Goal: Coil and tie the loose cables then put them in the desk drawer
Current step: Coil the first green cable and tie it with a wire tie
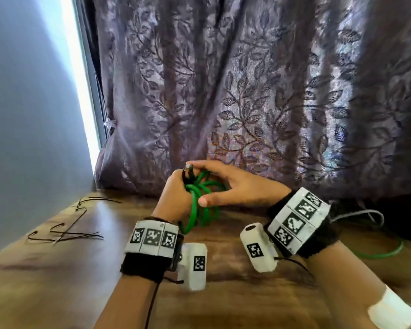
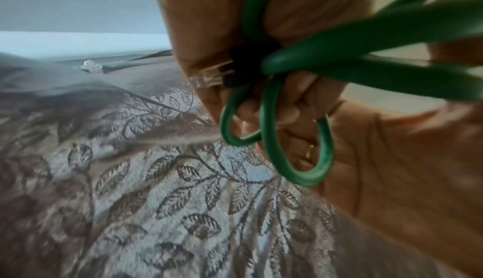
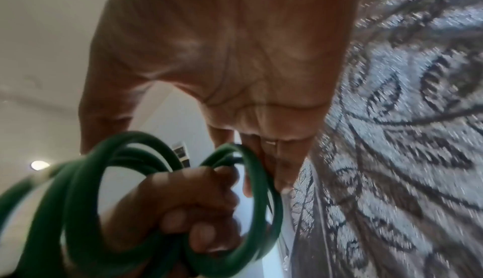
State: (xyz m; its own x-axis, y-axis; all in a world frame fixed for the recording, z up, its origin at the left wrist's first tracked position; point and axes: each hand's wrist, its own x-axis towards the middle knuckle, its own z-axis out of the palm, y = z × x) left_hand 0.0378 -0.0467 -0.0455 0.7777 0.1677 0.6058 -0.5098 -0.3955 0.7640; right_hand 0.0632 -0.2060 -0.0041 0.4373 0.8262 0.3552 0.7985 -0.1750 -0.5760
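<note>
Between both hands: green cable point(image 1: 196, 205) coiled, not yet tied.
Left hand point(image 1: 173, 198) grips the coil; right hand point(image 1: 235, 184), fingers extended, touches it; ties point(image 1: 67, 231) lie left, untouched.

A green cable point(image 1: 196, 205) coiled in the left hand point(image 1: 176, 198); behind both hands, a purple curtain point(image 1: 247, 91) patterned with leaves; beneath, brown wood-grain desk point(image 1: 57, 269).

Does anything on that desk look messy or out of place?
Somewhat. Thin black ties lie scattered at odd angles on the desk's left side, and a green cable trails loose at the right edge. The coil in the hands looks uneven, not yet tied.
</note>
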